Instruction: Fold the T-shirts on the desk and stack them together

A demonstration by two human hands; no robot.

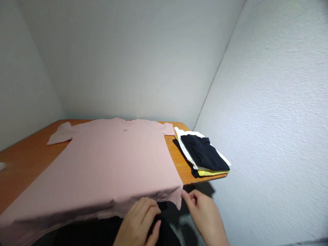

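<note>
A pink short-sleeved T-shirt (112, 160) lies spread on the wooden table, its neckline at the far side and its hem hanging over the near edge. A small dark mark shows on its chest. My right hand (205, 213) is closed at the shirt's lower right corner, with the thumb tip against the fabric's side edge. In front of the hanging hem is my left hand (139, 222), fingers loosely bent and thumb apart, with nothing visible in it.
Right of the shirt, a stack of folded clothes (205, 155) in black, white and yellow sits at the table's right edge. The wooden table (23, 157) stands against white walls (123, 61). A white object (2, 166) is partly visible at far left.
</note>
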